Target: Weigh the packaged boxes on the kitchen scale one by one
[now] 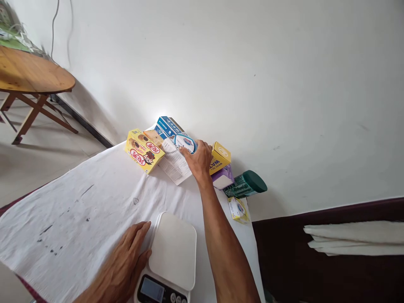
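My right hand (199, 159) reaches to the far end of the cloth-covered table, thumb and fingers around a small blue-and-white pack (184, 144) with an oval label. Whether the pack is lifted or resting there I cannot tell. Under and beside it lies a printed paper sheet (176, 166). On the near side, my left hand (126, 252) lies on the cloth with its fingers stretched out, holding nothing. Its fingertips are close against the left edge of a white kitchen scale (173, 248). Nothing sits on the scale's plate, and its display is too faint to read.
A yellow snack box (144, 151) and a blue box (168, 126) stand left of the pack. To the right are a yellow box (221, 158), a purple-and-white pack (223, 177), a green canister (248, 184) and a small yellow-and-white box (238, 209). Behind rises a wall (268, 84).
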Demonstrator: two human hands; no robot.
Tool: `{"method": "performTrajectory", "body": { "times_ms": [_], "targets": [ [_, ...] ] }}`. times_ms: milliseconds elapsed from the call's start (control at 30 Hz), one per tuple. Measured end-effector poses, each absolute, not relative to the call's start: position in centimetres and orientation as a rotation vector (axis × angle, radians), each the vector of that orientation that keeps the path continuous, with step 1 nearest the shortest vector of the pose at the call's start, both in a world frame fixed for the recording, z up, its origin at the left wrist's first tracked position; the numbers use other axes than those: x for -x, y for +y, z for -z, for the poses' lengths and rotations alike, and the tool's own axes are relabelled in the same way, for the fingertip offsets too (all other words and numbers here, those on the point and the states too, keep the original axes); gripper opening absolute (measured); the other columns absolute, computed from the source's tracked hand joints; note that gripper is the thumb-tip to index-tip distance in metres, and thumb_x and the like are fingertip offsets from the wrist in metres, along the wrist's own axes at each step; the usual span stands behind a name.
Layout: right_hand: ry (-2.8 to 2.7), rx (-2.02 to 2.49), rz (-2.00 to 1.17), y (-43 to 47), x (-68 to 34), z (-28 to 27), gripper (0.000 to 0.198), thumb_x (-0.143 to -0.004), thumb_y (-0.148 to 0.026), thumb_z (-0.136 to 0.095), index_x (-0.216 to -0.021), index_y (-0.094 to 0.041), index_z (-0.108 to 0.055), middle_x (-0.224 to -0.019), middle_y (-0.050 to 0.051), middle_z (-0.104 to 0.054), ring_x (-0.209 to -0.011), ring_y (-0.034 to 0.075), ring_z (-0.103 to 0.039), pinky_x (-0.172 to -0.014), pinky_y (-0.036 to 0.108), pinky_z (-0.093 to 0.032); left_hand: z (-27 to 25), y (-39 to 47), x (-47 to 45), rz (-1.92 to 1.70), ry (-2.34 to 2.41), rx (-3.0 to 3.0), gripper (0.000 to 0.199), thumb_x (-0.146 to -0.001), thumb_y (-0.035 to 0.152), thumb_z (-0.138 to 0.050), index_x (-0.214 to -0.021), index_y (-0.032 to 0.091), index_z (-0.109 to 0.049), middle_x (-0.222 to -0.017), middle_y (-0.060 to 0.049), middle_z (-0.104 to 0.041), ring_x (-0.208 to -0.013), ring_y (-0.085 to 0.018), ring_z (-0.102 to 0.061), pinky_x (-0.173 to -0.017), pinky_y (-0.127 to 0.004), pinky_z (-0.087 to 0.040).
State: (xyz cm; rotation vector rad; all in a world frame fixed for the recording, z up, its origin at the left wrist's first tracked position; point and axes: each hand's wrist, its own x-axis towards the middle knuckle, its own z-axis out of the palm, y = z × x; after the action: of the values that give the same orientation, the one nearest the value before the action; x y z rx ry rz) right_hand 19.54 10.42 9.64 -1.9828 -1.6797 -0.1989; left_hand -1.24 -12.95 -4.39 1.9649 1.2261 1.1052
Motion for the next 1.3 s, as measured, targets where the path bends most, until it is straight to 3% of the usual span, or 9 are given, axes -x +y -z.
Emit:
{"method": "performTrajectory", "body": {
  "times_ms": [200, 333, 500, 700, 900, 1167, 1300],
  "targets": [
    [-1.690, 1.636, 0.288, 5.3, -19.7, -10.9, 0.051, -0.081, -0.046, -0.074, -0.120, -0.016, -0.061, -0.122, 0.014, -0.066, -0.118, 0.032, -0.055, -0.103, 0.047, -0.043, 3.9, -12.7, 1.8, -1.076, 1.189, -2.042, 0.048, -0.105, 0.026, -0.046, -0.153, 0.028, -0.039, -0.143, -0.012, -0.060, -0.127, -0.026, -0.064, -0.105, -0.038, -0.058],
    [-1.770, 1.597, 0.045, -3.3, -20.4, -10.0, 0.052, -0.084, -0.050, -0.074, -0.126, -0.022, -0.060, -0.120, 0.010, -0.067, -0.108, 0.029, -0.061, -0.091, 0.042, -0.052, 3.6, -12.8, 1.9, -1.059, 1.186, -2.052, 0.047, -0.105, 0.024, -0.045, -0.152, 0.026, -0.038, -0.141, -0.013, -0.060, -0.128, -0.026, -0.064, -0.105, -0.039, -0.058],
    [-1.867, 1.688, -0.251, -13.2, -21.1, -5.6, 0.049, -0.085, -0.039, -0.076, -0.128, -0.027, -0.057, -0.118, 0.009, -0.066, -0.104, 0.028, -0.065, -0.086, 0.042, -0.057, 3.3, -12.8, 1.9, -1.034, 1.189, -2.071, 0.047, -0.104, 0.024, -0.045, -0.151, 0.028, -0.040, -0.142, -0.012, -0.060, -0.127, -0.027, -0.064, -0.105, -0.040, -0.058],
    [-1.815, 1.714, -0.250, -17.3, -20.8, -1.8, 0.051, -0.082, -0.029, -0.077, -0.129, -0.028, -0.055, -0.117, 0.008, -0.067, -0.108, 0.029, -0.064, -0.089, 0.044, -0.058, 4.0, -12.5, 1.9, -0.987, 1.202, -2.081, 0.043, -0.106, 0.029, -0.045, -0.149, 0.026, -0.044, -0.142, -0.013, -0.058, -0.128, -0.028, -0.063, -0.106, -0.043, -0.057],
    [-1.789, 1.803, -0.228, -18.1, -22.1, -2.6, 0.088, -0.074, -0.035, -0.085, -0.151, -0.026, -0.041, -0.141, 0.012, -0.058, -0.130, 0.035, -0.055, -0.104, 0.053, -0.052, 4.8, -12.2, 1.9, -0.950, 1.232, -2.065, 0.043, -0.107, 0.038, -0.042, -0.148, 0.027, -0.046, -0.141, -0.010, -0.058, -0.127, -0.027, -0.063, -0.106, -0.042, -0.056],
    [-1.695, 1.777, -0.377, -18.8, -22.3, -2.1, 0.055, -0.084, -0.033, -0.076, -0.135, -0.025, -0.057, -0.121, 0.009, -0.066, -0.110, 0.028, -0.064, -0.089, 0.041, -0.059, 4.8, -11.9, 1.8, -0.953, 1.239, -2.109, 0.043, -0.106, 0.041, -0.041, -0.146, 0.026, -0.047, -0.139, -0.009, -0.060, -0.121, -0.027, -0.066, -0.103, -0.039, -0.057],
    [-1.473, 1.857, -0.254, -18.3, -25.1, -2.8, 0.050, -0.083, -0.044, -0.076, -0.128, -0.025, -0.061, -0.115, 0.008, -0.069, -0.090, 0.024, -0.065, -0.073, 0.035, -0.057, 5.4, -11.7, 1.9, -0.965, 1.238, -2.132, 0.044, -0.106, 0.042, -0.042, -0.146, 0.027, -0.047, -0.138, -0.009, -0.061, -0.121, -0.027, -0.066, -0.103, -0.039, -0.058]
  ]
}}
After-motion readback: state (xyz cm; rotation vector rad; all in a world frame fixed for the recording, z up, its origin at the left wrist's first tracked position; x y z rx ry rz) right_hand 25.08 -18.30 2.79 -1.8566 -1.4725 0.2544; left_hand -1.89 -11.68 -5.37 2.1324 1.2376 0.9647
